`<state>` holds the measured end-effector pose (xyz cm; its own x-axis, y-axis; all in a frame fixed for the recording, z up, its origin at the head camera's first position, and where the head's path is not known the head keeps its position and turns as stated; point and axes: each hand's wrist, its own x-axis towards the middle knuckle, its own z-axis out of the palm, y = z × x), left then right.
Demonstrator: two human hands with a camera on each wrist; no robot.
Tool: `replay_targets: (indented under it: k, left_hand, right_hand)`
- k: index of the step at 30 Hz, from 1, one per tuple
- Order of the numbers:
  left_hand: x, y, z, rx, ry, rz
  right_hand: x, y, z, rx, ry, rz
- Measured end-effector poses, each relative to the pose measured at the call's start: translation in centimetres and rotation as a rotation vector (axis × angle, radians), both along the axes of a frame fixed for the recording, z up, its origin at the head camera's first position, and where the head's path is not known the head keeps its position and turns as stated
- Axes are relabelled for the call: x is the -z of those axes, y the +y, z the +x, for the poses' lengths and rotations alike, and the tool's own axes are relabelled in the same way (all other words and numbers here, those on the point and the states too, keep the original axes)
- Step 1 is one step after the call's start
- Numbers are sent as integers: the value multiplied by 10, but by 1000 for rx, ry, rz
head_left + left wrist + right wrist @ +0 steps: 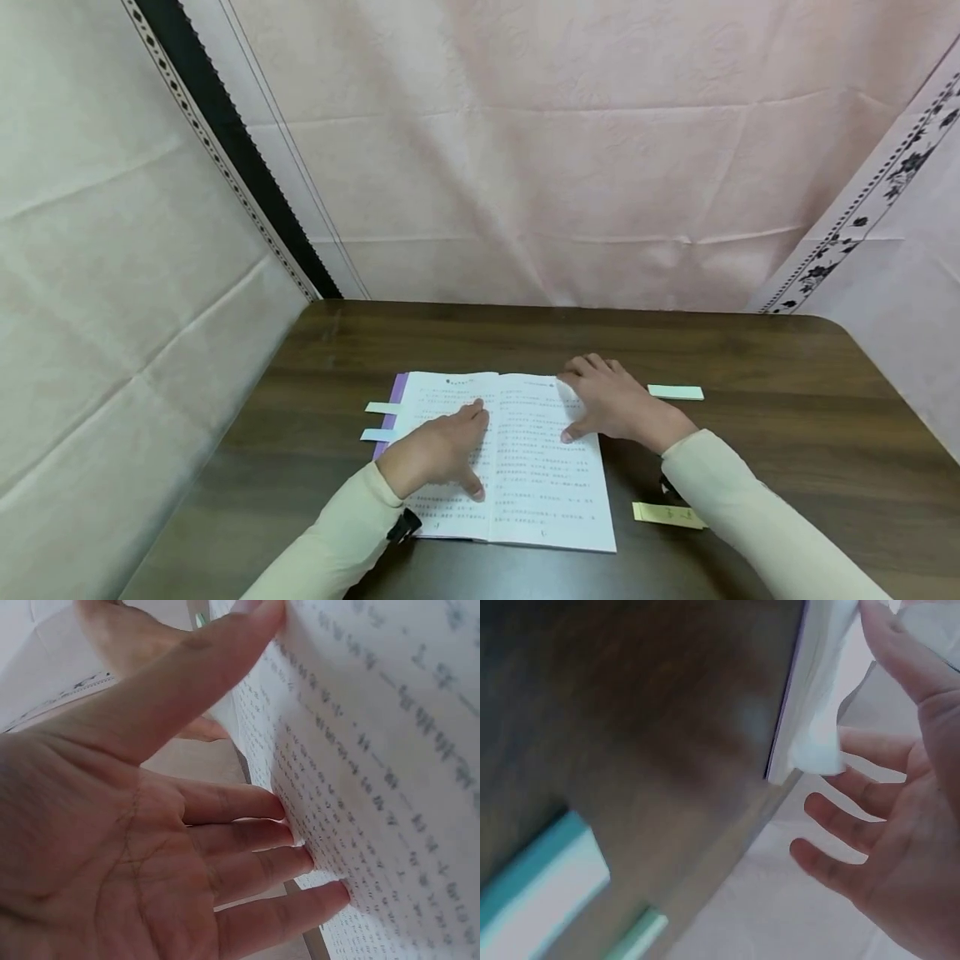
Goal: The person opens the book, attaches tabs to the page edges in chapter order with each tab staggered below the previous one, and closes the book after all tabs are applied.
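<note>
An open book (pixel 540 500) with lined rows of small text lies on the table, its purple cover edge showing at the left. My left hand (pixel 444 446) rests on the left page with thumb and fingers spread. In the left wrist view its fingertips (pixel 330 896) meet the page (pixel 405 795). My right hand (pixel 607 400) is at the upper right corner of the right page, thumb apart from the extended fingers. In the right wrist view the page corner (pixel 821 750) bulges up beside the fingers and hides part of the index finger.
Two pale tabs stick out at the book's left edge, one green (pixel 382 407) and one blue (pixel 377 435). A mint strip (pixel 675 392) and a yellow strip (pixel 667 515) lie right of the book. A teal-edged pad (pixel 555 881) shows in the right wrist view. Pale cloth (pixel 525 167) hangs behind the table.
</note>
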<state>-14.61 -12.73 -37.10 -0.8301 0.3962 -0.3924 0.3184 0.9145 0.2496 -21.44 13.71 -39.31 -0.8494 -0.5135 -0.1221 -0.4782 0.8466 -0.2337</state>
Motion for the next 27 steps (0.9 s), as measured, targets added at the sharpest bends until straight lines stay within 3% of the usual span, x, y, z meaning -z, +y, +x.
replay_targets:
  k: [4, 7, 8, 11, 15, 18, 22, 27]
  left_hand:
    - [1, 5, 4, 0, 13, 22]
    - [3, 3, 9, 17, 22, 85]
    - [5, 1, 11, 23, 20, 115]
    - [9, -9, 14, 31, -10, 266]
    - [16, -22, 13, -80, -178, 615]
    - [19, -25, 15, -175, -342, 839]
    - [25, -18, 20, -203, -457, 930]
    - [21, -18, 23, -266, -465, 943]
  right_hand:
    - [-4, 1, 17, 154, -115, -334]
    - [-9, 0, 43, 245, -203, -623]
    - [-10, -2, 53, 253, -240, -700]
    - [-10, -12, 83, 155, -366, -847]
    - [-4, -32, 110, -42, -491, -831]
    - [2, -44, 119, -94, -527, -735]
    - [8, -50, 122, -98, -543, -643]
    - [8, -51, 125, -95, -498, -590]
